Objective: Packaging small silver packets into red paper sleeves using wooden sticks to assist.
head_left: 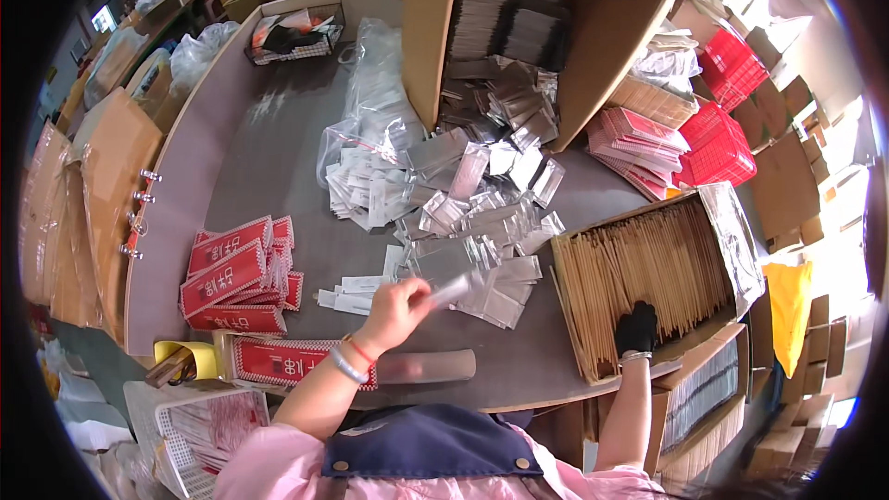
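Observation:
My left hand (396, 311) is closed in a pinch over the table, gripping one end of a small, shiny clear packet (454, 290) blurred by motion. Below and beyond it lie loose silvery packets (449, 257) and white slips (356, 294). My right hand (636, 330), in a black glove, reaches into the near side of a cardboard box (579, 338) at the right. Its fingers rest among thin tan strips (648, 264) packed on edge; dark fabric and the strips obscure whether they grip any.
Red printed sleeves (227, 278) are piled at the left, with a red stack (301, 361) by the near edge. A tall carton (421, 37) of silvery packets stands at the back. Plastic bags (375, 83) lie beside it. A white basket (167, 435) sits lower left; red baskets (718, 143) stand right.

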{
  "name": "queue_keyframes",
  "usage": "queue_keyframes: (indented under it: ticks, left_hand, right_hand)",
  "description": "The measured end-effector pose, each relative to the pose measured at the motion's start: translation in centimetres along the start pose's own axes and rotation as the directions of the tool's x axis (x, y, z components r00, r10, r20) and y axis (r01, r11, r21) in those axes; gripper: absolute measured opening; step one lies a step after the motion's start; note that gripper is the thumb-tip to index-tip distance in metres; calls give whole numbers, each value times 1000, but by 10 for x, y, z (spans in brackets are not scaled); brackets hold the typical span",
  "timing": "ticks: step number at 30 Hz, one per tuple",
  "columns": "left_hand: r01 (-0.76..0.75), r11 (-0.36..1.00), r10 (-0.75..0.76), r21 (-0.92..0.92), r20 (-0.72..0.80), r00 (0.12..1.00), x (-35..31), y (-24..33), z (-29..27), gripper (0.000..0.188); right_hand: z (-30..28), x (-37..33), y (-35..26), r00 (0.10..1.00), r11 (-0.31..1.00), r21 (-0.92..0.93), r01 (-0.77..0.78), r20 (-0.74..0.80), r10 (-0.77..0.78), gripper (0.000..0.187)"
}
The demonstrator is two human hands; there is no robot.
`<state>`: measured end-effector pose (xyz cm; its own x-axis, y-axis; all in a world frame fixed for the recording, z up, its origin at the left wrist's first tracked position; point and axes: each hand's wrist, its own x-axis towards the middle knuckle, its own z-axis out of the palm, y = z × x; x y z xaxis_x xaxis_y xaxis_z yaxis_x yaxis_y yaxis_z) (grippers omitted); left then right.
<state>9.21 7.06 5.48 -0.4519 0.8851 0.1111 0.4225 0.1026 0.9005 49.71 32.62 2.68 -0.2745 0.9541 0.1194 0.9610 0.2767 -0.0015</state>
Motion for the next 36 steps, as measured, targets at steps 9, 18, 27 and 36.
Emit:
queue_keyframes:
  ticks: [9, 18, 27, 36]
  left_hand:
    - [-76, 835, -3, 546, 142, 990, -109, 8, -32, 54]
    - [-164, 854, 74, 494, 197, 978, -131, -12, -47, 72]
    - [-176, 807, 103, 563, 159, 982, -114, 0, -26, 70]
    - [-401, 664, 126, 631, 435, 892, -92, 4, -32, 24]
  right_hand:
    - [-68, -36, -89, 953, 920, 252, 300, -134, -273, 25]
    - [-22, -123, -211, 557, 553, 579, 599, 196, -807, 27]
    - [-15, -134, -244, 768, 580, 787, 212, 233, -597, 11]
    - [-43, -128, -267, 498, 433, 439, 787, -38, -866, 70]
